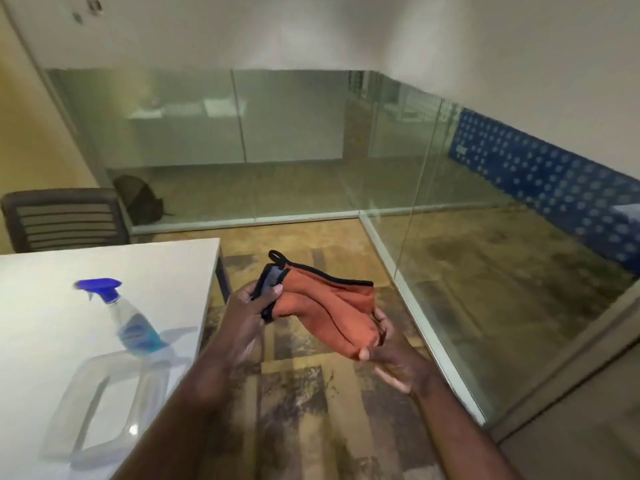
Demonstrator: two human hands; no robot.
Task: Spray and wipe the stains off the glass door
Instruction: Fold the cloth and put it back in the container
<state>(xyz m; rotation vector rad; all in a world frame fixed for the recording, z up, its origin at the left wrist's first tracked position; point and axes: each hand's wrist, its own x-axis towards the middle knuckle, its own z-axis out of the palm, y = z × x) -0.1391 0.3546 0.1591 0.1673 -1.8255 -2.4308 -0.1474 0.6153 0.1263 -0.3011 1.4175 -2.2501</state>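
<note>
An orange cloth (325, 306) with black edging and a black loop hangs folded between both my hands over the carpet. My left hand (252, 313) pinches its left corner, thumb on top. My right hand (388, 355) cups the cloth's lower right end from beneath. A clear spray bottle (133, 323) with a blue trigger head and blue liquid stands on the white table (52, 306) to the left, apart from both hands. Glass panels (467, 237) run along the right and across the far side; I cannot tell which one is the door.
A dark slatted chair (65, 220) stands behind the table at the left. A dark bag (142, 199) lies on the floor beyond the far glass. A blue dotted wall strip (554, 188) shows behind the right glass. Patterned carpet (304, 393) lies underfoot.
</note>
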